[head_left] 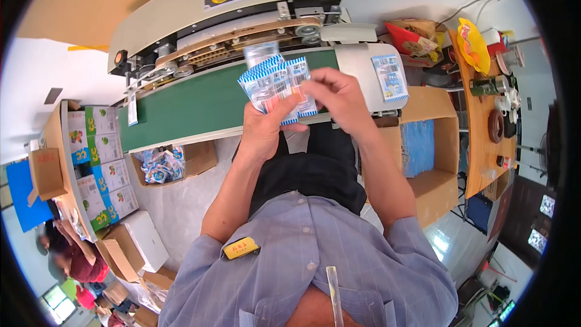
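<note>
My left hand (264,126) grips a fanned stack of small blue-and-white sachets (273,82) from below. My right hand (336,91) pinches the right edge of the same stack, fingers curled over the frontmost sachets. Both hands hover just in front of the green conveyor belt (187,106) of a band sealing machine (200,18). One sachet (260,51) stands on the belt under the machine's sealing track, right behind the stack. Another single sachet (390,77) lies on the white outfeed plate to the right.
An open cardboard box (430,151) holding blue sachets sits at the right. Under the belt, a box (166,163) contains loose sachets. Stacked printed cartons (100,157) stand on the left. A wooden table (484,127) with cups is far right. Another person (75,254) is at lower left.
</note>
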The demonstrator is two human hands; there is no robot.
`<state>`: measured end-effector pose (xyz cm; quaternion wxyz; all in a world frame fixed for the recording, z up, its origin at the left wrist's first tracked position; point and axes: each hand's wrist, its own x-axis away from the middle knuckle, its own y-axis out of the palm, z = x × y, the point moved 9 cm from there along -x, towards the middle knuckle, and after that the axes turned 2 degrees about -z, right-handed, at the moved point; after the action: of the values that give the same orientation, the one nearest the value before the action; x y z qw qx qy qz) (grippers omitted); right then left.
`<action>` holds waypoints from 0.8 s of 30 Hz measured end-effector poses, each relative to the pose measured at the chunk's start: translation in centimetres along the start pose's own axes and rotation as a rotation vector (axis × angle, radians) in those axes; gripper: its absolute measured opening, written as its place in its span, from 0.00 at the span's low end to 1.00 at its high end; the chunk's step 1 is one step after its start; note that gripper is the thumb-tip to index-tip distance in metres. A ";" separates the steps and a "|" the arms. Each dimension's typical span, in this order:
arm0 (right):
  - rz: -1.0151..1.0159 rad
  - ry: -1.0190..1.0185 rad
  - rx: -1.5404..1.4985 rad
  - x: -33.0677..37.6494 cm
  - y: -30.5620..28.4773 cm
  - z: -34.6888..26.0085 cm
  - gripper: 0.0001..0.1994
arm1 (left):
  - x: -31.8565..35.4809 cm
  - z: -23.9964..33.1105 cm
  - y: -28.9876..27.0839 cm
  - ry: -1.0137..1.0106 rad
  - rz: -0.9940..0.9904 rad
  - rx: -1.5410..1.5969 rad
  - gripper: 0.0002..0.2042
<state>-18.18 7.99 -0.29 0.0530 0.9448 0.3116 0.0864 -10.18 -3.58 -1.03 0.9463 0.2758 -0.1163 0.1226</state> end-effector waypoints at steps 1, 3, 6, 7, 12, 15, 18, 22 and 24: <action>0.000 -0.080 -0.009 0.1 -0.1 0.2 0.07 | 0.0 -0.2 0.3 -0.005 -0.009 0.000 0.13; 0.114 -0.068 -0.027 0.6 -1.8 0.6 0.07 | 0.0 -0.4 0.5 -0.034 -0.015 -0.008 0.13; 0.344 -0.045 -0.113 1.2 -5.8 0.6 0.08 | 0.0 -0.6 -0.1 -0.046 0.044 -0.025 0.13; 0.390 -0.038 -0.153 1.1 -6.7 0.5 0.09 | 0.0 -0.6 -0.4 -0.044 0.045 -0.024 0.13; 0.393 -0.002 -0.106 -1.6 -8.4 1.4 0.10 | -0.1 -0.1 -0.4 0.041 -0.017 -0.105 0.12; 0.352 -0.038 -0.065 -3.1 -7.3 1.3 0.10 | 0.2 0.1 -0.6 0.038 0.045 -0.043 0.11; 0.334 0.007 0.071 -4.1 -6.1 1.4 0.11 | 0.3 0.7 -1.0 0.058 0.024 -0.050 0.11; 0.379 -0.115 0.384 -3.3 -4.8 -0.8 0.12 | 0.3 0.7 -1.5 0.083 0.071 -0.033 0.10; 0.447 -0.177 0.357 -1.3 -4.8 -2.3 0.13 | 0.1 0.6 -1.6 0.097 0.118 -0.018 0.11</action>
<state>-22.46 11.17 1.08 -0.1074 0.9882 0.1003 -0.0432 -9.68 -5.17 -1.24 0.9444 0.2536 -0.0876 0.1900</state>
